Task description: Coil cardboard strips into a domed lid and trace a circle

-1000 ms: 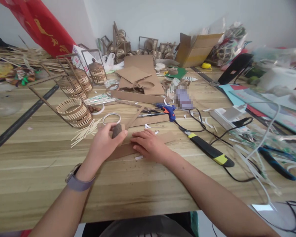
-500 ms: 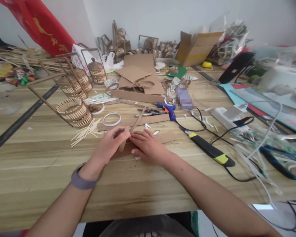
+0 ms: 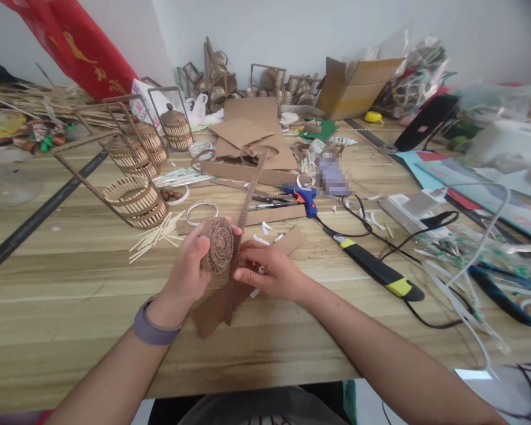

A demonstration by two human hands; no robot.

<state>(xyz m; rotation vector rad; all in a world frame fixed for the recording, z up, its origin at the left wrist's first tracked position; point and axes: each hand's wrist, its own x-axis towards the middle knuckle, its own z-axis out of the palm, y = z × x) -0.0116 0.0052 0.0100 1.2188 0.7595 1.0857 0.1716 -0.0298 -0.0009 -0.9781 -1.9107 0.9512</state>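
Note:
My left hand [image 3: 186, 273] is closed around a tightly coiled roll of corrugated cardboard [image 3: 220, 244], its spiral face turned toward me, lifted above the wooden table [image 3: 71, 330]. A long cardboard strip [image 3: 248, 195] runs from the roll up and away, and its other end hangs down to the table. My right hand [image 3: 269, 271] pinches that strip just right of the roll. A wider flat cardboard piece [image 3: 212, 310] lies under both hands. A grey band sits on my left wrist.
A blue glue gun [image 3: 304, 198] with a black cord lies behind the hands. A black and yellow knife [image 3: 376, 270] lies to the right. Small stick baskets [image 3: 135, 202] and loose sticks [image 3: 153, 238] sit at left. Cardboard sheets [image 3: 252, 133], a box and tangled cables crowd the back and right.
Both hands have lifted from the table. The coiled roll was edge-on in my left hand and now faces me, and the long strip has swung upward.

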